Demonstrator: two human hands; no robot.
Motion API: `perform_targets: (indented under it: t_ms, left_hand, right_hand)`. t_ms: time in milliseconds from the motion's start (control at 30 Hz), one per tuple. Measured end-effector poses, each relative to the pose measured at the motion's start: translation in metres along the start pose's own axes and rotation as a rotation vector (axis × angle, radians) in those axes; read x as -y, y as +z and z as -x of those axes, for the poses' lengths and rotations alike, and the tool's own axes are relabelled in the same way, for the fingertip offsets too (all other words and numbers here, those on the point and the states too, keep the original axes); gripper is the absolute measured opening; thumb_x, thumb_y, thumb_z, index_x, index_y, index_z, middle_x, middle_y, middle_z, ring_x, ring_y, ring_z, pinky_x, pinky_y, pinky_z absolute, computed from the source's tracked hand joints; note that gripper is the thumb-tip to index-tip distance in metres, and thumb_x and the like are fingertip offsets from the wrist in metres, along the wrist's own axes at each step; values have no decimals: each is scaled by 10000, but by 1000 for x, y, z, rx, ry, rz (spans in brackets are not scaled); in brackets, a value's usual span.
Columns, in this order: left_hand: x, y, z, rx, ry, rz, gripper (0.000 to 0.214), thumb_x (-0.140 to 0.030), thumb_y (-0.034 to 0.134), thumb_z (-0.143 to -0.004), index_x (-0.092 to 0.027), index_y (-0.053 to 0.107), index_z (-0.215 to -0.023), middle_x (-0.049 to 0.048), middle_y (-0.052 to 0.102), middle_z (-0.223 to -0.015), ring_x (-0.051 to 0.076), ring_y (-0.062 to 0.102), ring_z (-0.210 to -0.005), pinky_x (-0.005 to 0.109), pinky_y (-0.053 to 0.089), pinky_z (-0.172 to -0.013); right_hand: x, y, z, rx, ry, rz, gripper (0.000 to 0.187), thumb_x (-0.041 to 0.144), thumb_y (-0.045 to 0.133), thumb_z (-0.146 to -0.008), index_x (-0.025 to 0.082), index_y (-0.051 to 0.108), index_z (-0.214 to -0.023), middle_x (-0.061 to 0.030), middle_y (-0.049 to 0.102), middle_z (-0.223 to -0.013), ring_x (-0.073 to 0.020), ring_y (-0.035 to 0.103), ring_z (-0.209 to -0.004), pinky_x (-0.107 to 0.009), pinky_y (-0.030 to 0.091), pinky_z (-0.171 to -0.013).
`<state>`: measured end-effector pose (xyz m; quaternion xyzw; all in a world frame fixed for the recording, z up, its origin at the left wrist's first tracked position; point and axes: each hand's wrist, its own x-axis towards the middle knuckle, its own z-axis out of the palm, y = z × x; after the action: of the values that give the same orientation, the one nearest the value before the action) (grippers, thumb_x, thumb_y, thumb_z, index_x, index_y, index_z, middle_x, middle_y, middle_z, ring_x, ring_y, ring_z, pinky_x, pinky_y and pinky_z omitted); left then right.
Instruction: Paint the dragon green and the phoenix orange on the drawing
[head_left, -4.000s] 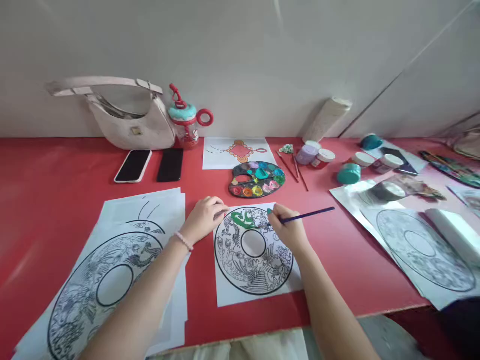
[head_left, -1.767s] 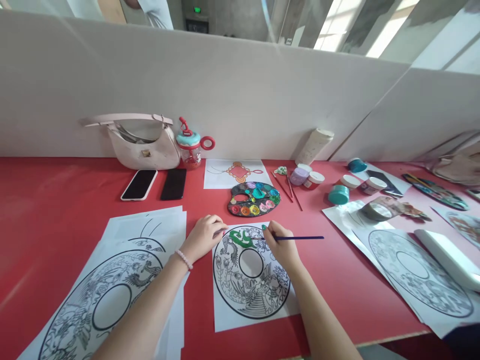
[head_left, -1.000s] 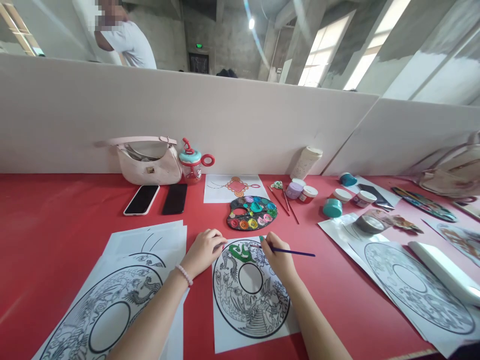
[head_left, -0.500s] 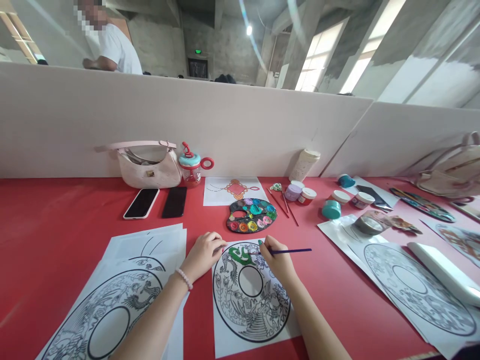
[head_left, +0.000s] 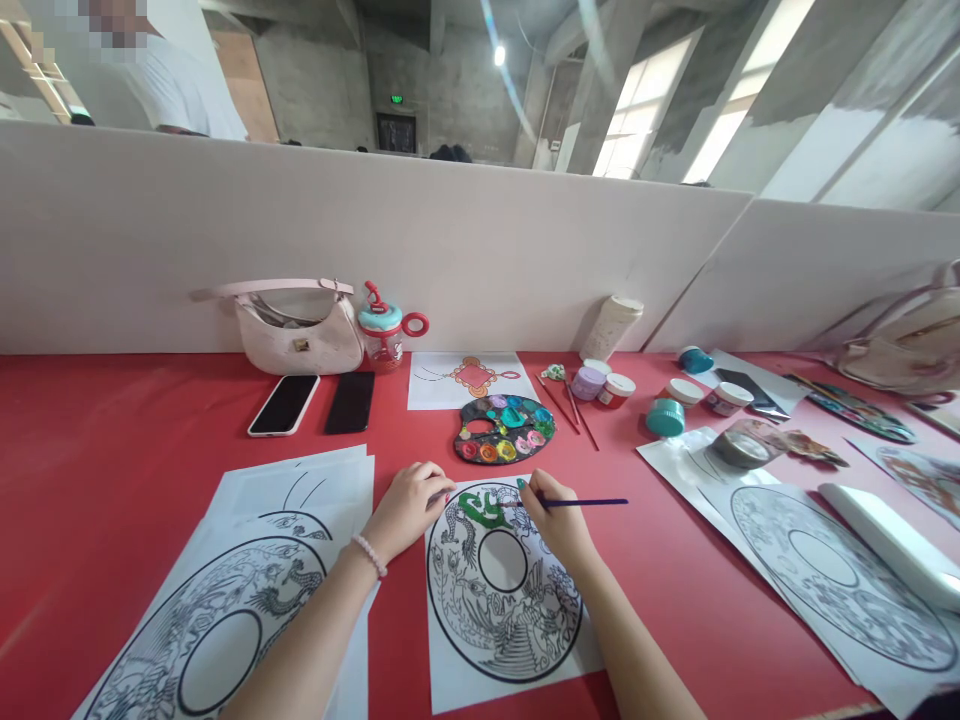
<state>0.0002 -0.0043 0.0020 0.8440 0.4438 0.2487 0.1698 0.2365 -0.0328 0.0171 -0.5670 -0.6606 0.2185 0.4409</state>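
Note:
A white sheet with a black ring-shaped line drawing [head_left: 501, 590] lies on the red table in front of me. A patch at the ring's top is painted green [head_left: 480, 508]. My right hand [head_left: 555, 515] pinches a thin blue paintbrush [head_left: 585, 502], its tip on the green patch. My left hand [head_left: 405, 505] rests with curled fingers on the sheet's top left corner and pins it down. A dark palette [head_left: 504, 429] with wells of bright paint lies just beyond the sheet.
A stack of larger ring drawings [head_left: 225, 610] lies to the left, more [head_left: 825, 560] to the right. Two phones [head_left: 285, 404], a pink bag [head_left: 296, 325], a small bottle [head_left: 382, 330], paint jars [head_left: 611, 385] and spare brushes [head_left: 574, 405] line the back. A person [head_left: 135, 85] stands behind the white partition.
My view has tilted upward, showing the partition and the room behind. Both hands stay on the sheet; the brush makes small strokes. The person behind the partition has moved left.

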Motion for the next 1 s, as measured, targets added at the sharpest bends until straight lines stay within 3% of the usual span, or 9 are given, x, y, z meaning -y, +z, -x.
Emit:
perform_targets:
  t_ms: [1000]
  left_hand:
    - [0, 1, 0, 2, -7, 6, 199, -125, 545, -863, -231, 665, -981, 17, 617, -969, 167, 567, -911, 322, 442, -843]
  right_hand:
    - [-7, 5, -3, -24, 16, 31, 297, 316, 443, -781, 224, 249, -577, 74, 259, -499, -79, 246, -484, -209, 237, -455]
